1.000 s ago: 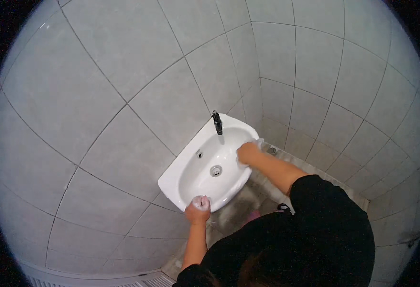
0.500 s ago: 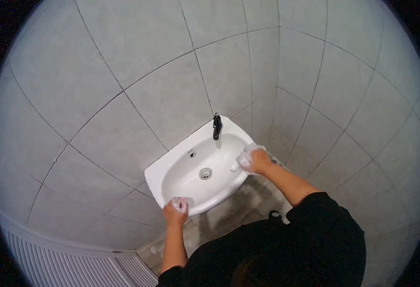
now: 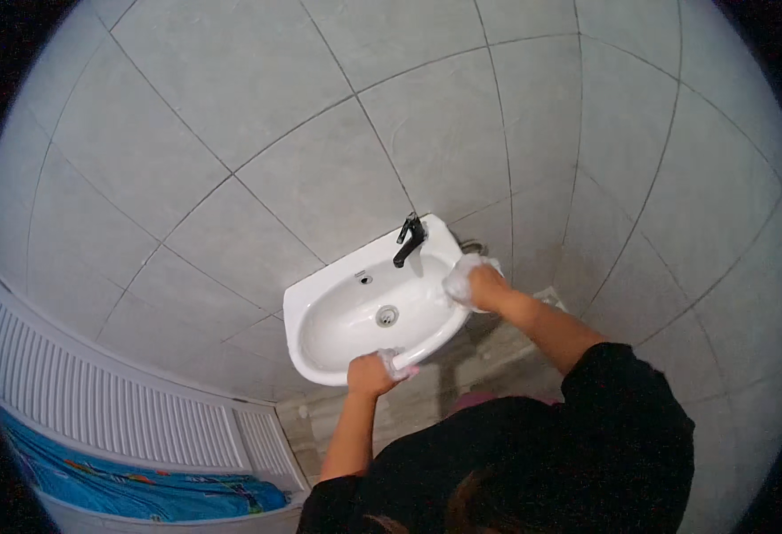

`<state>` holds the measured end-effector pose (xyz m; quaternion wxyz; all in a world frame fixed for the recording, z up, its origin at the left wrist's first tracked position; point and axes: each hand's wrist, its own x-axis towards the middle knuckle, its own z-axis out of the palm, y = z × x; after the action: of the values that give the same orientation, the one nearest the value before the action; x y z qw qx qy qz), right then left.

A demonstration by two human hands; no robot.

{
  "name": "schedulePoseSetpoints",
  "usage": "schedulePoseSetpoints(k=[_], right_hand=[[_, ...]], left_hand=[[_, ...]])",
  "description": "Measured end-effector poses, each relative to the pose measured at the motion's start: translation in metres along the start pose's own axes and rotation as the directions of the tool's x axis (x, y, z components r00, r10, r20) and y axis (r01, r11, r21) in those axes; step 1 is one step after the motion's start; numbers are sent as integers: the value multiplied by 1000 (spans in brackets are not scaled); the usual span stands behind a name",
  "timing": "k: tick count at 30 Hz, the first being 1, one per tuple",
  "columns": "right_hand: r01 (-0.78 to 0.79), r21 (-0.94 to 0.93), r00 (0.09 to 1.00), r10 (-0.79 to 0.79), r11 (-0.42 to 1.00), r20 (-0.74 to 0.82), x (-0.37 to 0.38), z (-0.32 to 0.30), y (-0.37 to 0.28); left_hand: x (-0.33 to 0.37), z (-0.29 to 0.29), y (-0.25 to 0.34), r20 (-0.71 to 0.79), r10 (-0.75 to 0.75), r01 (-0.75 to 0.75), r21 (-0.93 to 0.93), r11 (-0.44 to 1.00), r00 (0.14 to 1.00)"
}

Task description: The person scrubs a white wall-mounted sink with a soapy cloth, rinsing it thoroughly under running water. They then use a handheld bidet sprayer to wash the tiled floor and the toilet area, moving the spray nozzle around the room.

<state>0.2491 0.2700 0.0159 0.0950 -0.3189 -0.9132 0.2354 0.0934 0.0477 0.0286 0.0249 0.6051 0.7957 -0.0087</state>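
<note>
A white oval sink (image 3: pixel 302 307) is fixed to the tiled wall, with a black faucet (image 3: pixel 411 240) at its back right corner. My left hand (image 3: pixel 370 374) is at the sink's front rim, fingers curled over the edge with white foam on them. At the right rim is my right hand (image 3: pixel 489 287), bent inward and thickly covered with white foam (image 3: pixel 460 278). The foam hides its fingers and anything they may hold. The drain (image 3: pixel 386 316) is visible in the bowl, and no water shows running from the faucet.
Grey tiled walls (image 3: pixel 444 116) meet in a corner on the right. White slatted panels (image 3: pixel 142 400) stand at the lower left, with a blue patterned cloth (image 3: pixel 160 494) beside them. Below the sink is a wood-look floor (image 3: pixel 431 383).
My left hand has moved right along the front rim. My right hand stays by the right rim. The faucet lever looks turned to a new angle as the view shifts; the blue cloth has come into view.
</note>
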Motion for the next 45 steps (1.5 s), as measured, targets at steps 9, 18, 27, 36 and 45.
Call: schedulePoseSetpoints(k=[9, 18, 27, 36, 45], right_hand=[[-155, 451, 892, 321, 879, -319, 33, 7, -5], [-193, 105, 969, 207, 975, -136, 72, -1, 12], [-179, 236, 940, 237, 955, -246, 124, 8, 38], [-210, 175, 964, 233, 962, -125, 7, 10, 1], [-288, 295, 942, 325, 911, -84, 116, -2, 39]], left_hand=[[4, 11, -1, -26, -20, 22, 78, 997, 999], [9, 17, -10, -66, 27, -25, 20, 999, 997], [14, 18, -5, -9, 27, -27, 21, 999, 1000], [11, 18, -7, 10, 18, -18, 2, 1000, 1000], [20, 18, -9, 16, 37, -37, 42, 998, 999]])
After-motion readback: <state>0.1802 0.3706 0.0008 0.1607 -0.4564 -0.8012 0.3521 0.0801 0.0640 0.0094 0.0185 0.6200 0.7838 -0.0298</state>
